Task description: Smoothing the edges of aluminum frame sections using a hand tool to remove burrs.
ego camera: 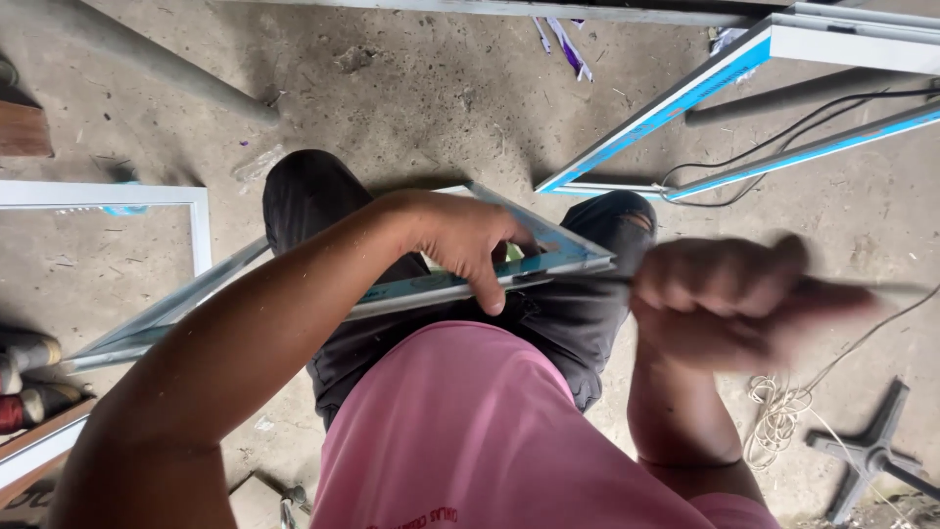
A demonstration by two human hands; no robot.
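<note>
1. Your left hand (460, 245) grips the corner of a white window frame (548, 257) at the centre of the picture, fingers curled over its edge.
2. That frame rests across your dark-trousered knees and runs down toward the lower left.
3. Your right hand (720, 299), blurred at centre right, is closed round a thin tool (871, 288) whose tip meets the frame's corner.
4. A second frame with blue film (666, 108) lies on the concrete floor (411, 98) at upper right, a black cable (783, 137) looped across it.
</note>
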